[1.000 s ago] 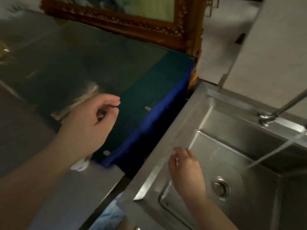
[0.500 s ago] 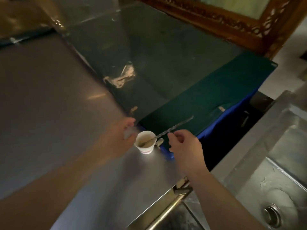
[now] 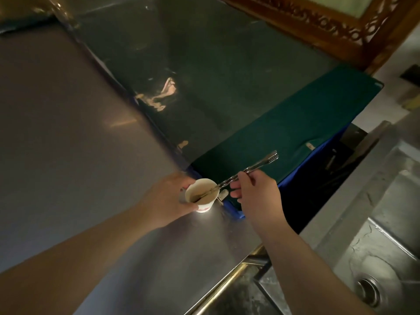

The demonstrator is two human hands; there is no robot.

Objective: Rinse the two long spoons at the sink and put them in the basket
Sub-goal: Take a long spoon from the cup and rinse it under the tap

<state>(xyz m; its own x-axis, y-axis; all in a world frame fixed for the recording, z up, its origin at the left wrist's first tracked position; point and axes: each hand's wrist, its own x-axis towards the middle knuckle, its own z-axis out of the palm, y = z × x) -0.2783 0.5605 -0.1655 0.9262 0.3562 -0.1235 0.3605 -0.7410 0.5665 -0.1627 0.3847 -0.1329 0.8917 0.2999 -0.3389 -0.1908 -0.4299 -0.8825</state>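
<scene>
A small white paper cup (image 3: pixel 203 202) stands on the steel counter (image 3: pixel 68 144), and my left hand (image 3: pixel 169 198) is wrapped around its left side. Two long metal spoons (image 3: pixel 261 164) lean out of the cup up to the right, their bowls down in brownish liquid. My right hand (image 3: pixel 254 196) pinches the twisted handles just right of the cup's rim. The steel sink (image 3: pixel 372 253) lies at the lower right with its drain (image 3: pixel 369 292) showing. No basket is in view.
A dark green cloth over blue fabric (image 3: pixel 284 133) covers a surface behind the cup. A carved wooden frame (image 3: pixel 318 26) stands at the top right. A narrow dark gap separates the counter from the sink.
My view swung left from the sink to the counter. My left hand closed around the cup and my right hand left the sink rim and took hold of the spoon handles.
</scene>
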